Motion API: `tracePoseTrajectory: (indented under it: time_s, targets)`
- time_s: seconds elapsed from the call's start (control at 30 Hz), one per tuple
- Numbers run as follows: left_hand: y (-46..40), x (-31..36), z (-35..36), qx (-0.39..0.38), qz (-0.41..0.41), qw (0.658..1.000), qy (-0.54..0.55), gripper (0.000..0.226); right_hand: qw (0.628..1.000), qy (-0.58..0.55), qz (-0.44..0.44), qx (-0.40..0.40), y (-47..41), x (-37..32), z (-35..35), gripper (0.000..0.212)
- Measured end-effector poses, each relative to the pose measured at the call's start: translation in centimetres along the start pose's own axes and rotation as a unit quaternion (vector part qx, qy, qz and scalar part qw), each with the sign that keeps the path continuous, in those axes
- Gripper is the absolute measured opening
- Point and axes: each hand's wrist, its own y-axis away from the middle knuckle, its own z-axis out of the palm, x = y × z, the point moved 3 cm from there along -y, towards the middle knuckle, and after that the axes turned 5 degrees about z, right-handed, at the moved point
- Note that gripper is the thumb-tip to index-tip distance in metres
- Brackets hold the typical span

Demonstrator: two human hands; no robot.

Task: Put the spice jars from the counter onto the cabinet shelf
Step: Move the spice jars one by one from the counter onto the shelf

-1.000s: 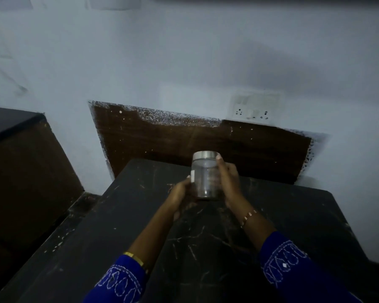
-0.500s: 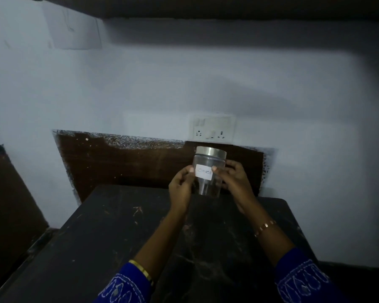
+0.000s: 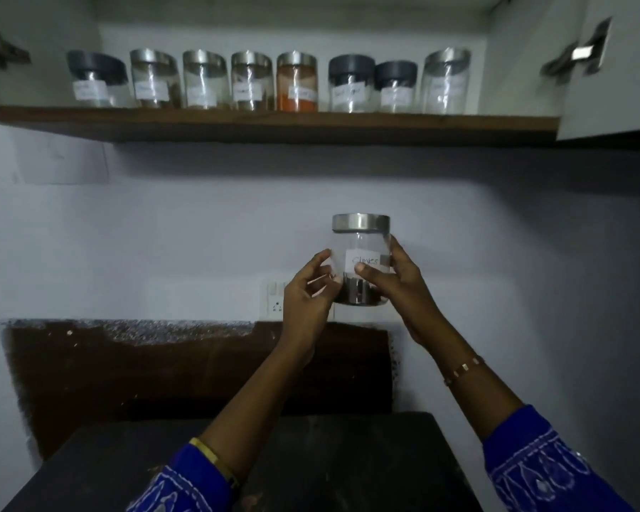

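I hold a clear glass spice jar (image 3: 359, 249) with a steel lid and a white label reading "Cloves" in front of the wall, well below the shelf. My right hand (image 3: 392, 286) grips its right side, thumb across the label. My left hand (image 3: 307, 301) touches its left side with curled fingers. Dark cloves fill the jar's bottom. The wooden cabinet shelf (image 3: 274, 121) runs across the top and carries a row of several labelled jars (image 3: 296, 83), some with steel lids, some with dark lids.
An open white cabinet door (image 3: 614, 68) with a metal hinge hangs at the upper right. A wall socket plate (image 3: 276, 299) sits behind my left hand. The dark counter (image 3: 348, 460) lies below, with a brown backsplash panel (image 3: 163, 364) behind it.
Both hands have lifted the jar from just above the counter up toward the shelf. My view has tilted upward, bringing the shelf and its jars into sight.
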Motion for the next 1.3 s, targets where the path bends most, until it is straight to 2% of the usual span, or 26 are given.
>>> tracePoseTrajectory:
  time_s: [0.13,0.27,0.43,0.57,0.7,0.9,1.1,1.3]
  targets:
    - [-2.9,3.6,3.1,0.012,0.056,0.998,0.008,0.045,0.999,0.01,-0.043,0.014,-3.0,-3.9,-3.3,0.064]
    - [-5.6,6.7,6.3,0.027,0.1,0.993,0.051,0.043,0.995,-0.024,-0.065,0.068,-5.7,-6.9,-6.2,0.064]
    - [-10.3,10.8,9.8,-0.006,0.163,0.986,0.045,0.042,0.984,-0.057,-0.115,0.123,-9.0,-11.1,-9.9,0.059]
    - [-13.9,13.7,12.6,-0.044,0.198,0.979,-0.012,0.044,0.968,-0.006,-0.159,0.193,-12.1,-13.6,-12.8,0.06]
    - [-16.4,14.9,15.2,-0.079,0.233,0.967,-0.075,0.045,0.955,0.051,-0.164,0.242,-15.2,-13.9,-15.3,0.068]
    - [-19.2,14.0,19.1,-0.113,0.185,0.972,-0.09,0.049,0.925,0.127,-0.191,0.304,-17.3,-13.5,-18.5,0.064]
    - [-20.1,14.7,22.7,-0.116,0.219,0.967,-0.063,0.051,0.898,0.149,-0.246,0.334,-18.4,-13.8,-21.2,0.062]
    - [-21.7,14.3,24.4,-0.146,0.224,0.955,-0.128,0.046,0.902,0.143,-0.235,0.333,-19.9,-12.3,-22.5,0.064]
